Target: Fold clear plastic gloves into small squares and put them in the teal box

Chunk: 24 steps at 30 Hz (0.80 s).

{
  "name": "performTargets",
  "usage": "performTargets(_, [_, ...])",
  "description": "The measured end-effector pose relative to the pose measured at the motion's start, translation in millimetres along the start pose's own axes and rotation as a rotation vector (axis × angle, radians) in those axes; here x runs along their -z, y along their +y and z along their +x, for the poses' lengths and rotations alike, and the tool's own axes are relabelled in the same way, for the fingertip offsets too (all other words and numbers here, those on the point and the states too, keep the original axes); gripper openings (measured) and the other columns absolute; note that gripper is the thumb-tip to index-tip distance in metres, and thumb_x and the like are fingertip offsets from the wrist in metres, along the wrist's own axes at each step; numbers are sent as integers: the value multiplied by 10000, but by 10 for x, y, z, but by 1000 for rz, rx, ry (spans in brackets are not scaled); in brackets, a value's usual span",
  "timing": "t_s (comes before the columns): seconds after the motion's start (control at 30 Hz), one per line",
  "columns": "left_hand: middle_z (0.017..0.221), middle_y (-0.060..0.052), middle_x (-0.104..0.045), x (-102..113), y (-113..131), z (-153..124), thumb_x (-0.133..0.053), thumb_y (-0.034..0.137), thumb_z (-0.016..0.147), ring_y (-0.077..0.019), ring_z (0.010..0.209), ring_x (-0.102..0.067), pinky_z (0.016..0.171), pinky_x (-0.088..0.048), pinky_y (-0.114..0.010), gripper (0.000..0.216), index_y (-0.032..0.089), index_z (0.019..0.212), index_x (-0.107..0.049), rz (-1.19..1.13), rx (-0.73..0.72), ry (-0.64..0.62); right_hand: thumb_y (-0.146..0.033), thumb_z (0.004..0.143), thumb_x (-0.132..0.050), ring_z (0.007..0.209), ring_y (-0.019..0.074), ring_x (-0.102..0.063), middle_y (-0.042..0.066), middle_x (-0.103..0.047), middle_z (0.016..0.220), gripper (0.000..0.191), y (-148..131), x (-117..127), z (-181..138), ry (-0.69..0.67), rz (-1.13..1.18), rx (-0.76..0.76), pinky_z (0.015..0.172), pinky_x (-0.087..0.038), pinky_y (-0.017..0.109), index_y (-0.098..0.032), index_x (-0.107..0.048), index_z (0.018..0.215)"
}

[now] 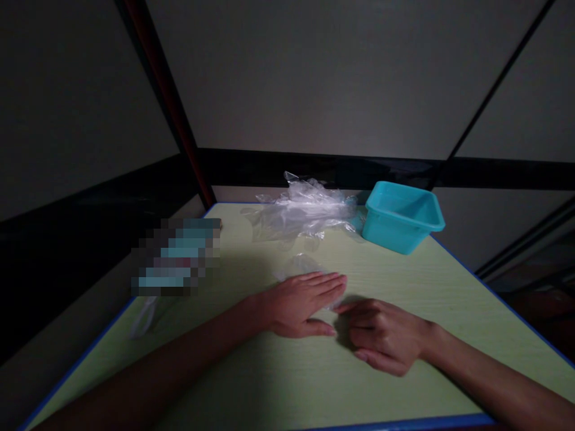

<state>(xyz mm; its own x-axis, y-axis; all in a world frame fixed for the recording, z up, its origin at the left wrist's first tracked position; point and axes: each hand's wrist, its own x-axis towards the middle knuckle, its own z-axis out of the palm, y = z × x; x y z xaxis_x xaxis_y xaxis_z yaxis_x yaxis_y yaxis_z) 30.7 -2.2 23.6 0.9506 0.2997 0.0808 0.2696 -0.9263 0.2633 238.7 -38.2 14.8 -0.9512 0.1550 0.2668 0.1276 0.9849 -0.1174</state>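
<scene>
Clear, thin, wrinkled plastic piece [300, 263]: mid-table, partly under left hand; far side pokes out past the fingers, small bit shows by right index tip. Full outline hidden.
Left hand [302, 304]: palm down, fingers straight and together, thumb out to the side; lies across plastic piece, nothing visibly gripped.
Right hand [381, 335]: index stretched to the piece's right edge, other fingers curled in; can't tell if anything is pinched.
Step in hand: looks like pressing the piece flat (judgement).
Doing it well: left palm flat, pressure even, as anchor; right index best works creases outward, lightly. Film this thin probably clings to skin, so lift straight up, no dragging.
Hands count: 2.
Plastic piece count: 1 under the hand.
Crumpled clear plastic heap count: 1 heap [305, 209], far side of table; layers overlap, can't count pieces.
Turquoise rectangular plastic bin count: 1 [390, 232], right of heap.
Pixelated teal-and-dark slab count: 1 [179, 256], left edge; identity unreadable.
White looped strap count: 1 [144, 317], just below slab.
Pale green blue-edged table count: 1 [462, 299].
</scene>
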Motion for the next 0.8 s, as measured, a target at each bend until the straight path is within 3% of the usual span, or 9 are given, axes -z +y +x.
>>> performTargets(0.33, [1422,-113,-136,-15,-7,1,-400,480,837,-216,1307,-100,1069,-105,-336,686,90,1357,-179,-22,-1,9,-246,844,-234,478,170,-420,35,-471,467,346,2,0,-21,45,-9,27,806,-454,325,-213,-431,562])
performTargets(0.53, [1421,-117,-142,-11,-1,-1,-403,483,836,-210,1305,-112,1069,-103,-323,691,73,1352,-195,-2,10,10,-249,837,-243,471,158,-414,26,-441,454,362,-11,-2,-18,138,-37,21,718,-478,296,-211,-434,531])
performTargets(0.7, [1419,-130,-146,-16,3,4,-389,482,842,-200,1308,-98,1068,-87,-315,693,49,1347,-194,26,2,-1,-250,868,-217,516,152,-446,25,-465,494,386,16,-24,-1,97,-45,6,880,-404,317,-189,-463,577])
performTargets(0.8, [1420,-125,-140,-14,2,6,-391,486,840,-200,1309,-94,1068,-87,-317,692,56,1347,-197,29,2,-4,-266,874,-215,535,151,-453,28,-470,516,391,23,-25,3,49,-43,5,889,-393,314,-184,-471,591])
